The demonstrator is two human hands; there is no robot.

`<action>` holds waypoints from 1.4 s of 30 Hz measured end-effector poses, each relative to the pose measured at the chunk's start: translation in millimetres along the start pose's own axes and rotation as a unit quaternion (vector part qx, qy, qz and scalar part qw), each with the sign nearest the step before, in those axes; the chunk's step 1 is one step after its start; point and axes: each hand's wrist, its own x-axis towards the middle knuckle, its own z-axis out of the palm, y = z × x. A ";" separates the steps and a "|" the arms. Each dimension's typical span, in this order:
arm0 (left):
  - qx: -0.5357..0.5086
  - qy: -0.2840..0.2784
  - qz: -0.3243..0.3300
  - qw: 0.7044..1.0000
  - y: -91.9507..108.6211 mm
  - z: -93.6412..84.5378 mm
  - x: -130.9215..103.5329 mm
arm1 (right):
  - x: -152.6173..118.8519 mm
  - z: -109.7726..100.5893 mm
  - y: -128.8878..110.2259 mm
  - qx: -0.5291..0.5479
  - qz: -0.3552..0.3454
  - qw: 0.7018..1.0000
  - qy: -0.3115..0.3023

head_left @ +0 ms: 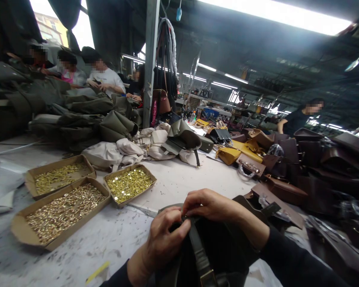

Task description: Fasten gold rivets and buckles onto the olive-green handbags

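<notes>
A dark olive handbag (218, 243) with a buckled strap (198, 249) lies on the table right in front of me. My left hand (167, 235) is closed on the bag's edge near the strap's upper end, thumb and fingers pinching it. From the right, my right hand (206, 205) reaches over the bag, its fingertips pinched together at the same spot. A small piece of metal glints between the hands, too small to make out. Left of the bag stand cardboard trays: one of copper-gold studs (66, 211), one of bright gold pieces (130, 185) and one of gold screws (58, 177).
Brown and dark handbags (287, 191) are heaped on the right, with yellow bags (229, 155) behind. Beige pouches (116, 153) and olive bag pieces (86, 107) lie farther back. A metal post (151, 63) rises behind the table. Several people work at the far left; one person (299, 117) is at right.
</notes>
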 end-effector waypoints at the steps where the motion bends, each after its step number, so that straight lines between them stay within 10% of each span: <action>1: 0.000 -0.002 0.000 1.000 -0.3 0.0 -1.0 | 0.4 1.1 -0.2 -0.015 -0.005 1.000 0.000; 7: 0.002 -0.019 0.006 1.000 -0.3 -2.1 -0.4 | 4.8 10.7 -4.0 -0.139 0.000 0.990 0.009; 14: 0.000 -0.025 -0.003 1.000 -1.2 -0.4 -1.5 | 3.7 1.5 2.9 0.057 0.015 0.998 -0.004; 22: 0.009 -0.023 0.001 1.000 2.6 -2.1 3.0 | 10.6 14.1 5.9 -0.131 0.006 0.991 0.002; 42: -0.032 -0.009 0.023 0.999 5.3 3.8 -1.6 | -10.6 2.5 11.5 0.081 0.030 0.996 0.025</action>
